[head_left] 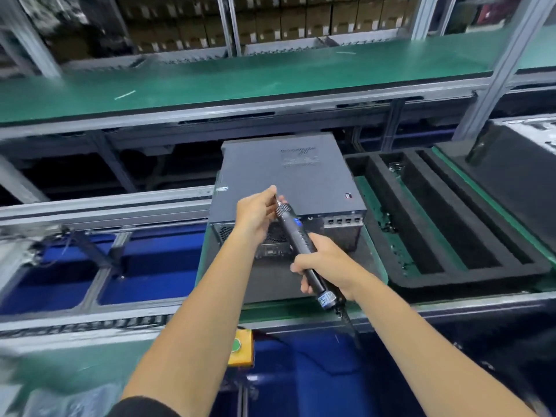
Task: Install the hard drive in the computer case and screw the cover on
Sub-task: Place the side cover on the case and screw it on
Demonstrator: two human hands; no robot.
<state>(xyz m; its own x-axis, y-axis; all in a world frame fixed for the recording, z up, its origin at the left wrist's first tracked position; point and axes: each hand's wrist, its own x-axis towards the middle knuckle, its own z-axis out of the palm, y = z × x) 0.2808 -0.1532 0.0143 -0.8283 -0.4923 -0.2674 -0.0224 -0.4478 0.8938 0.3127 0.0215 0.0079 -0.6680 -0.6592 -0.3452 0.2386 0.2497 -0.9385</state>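
Our left hand [255,213] pinches the bit at the tip of the electric screwdriver [302,251], a slim black barrel (its label is too blurred to read) gripped by our right hand [326,264], over the matte grey computer case [288,182] on the green mat [371,248], black foam tray [451,224] beside it.

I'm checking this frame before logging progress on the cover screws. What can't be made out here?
All in the head view:
- Screwdriver tip: the left hand pinches there, hiding whether a screw sits on the bit.
- Hard drive: the cover of the computer case is on, so the inside is hidden.
- Rear of the case: partly behind both hands, and blurred.
- Screwdriver label near the right hand: too small to read.
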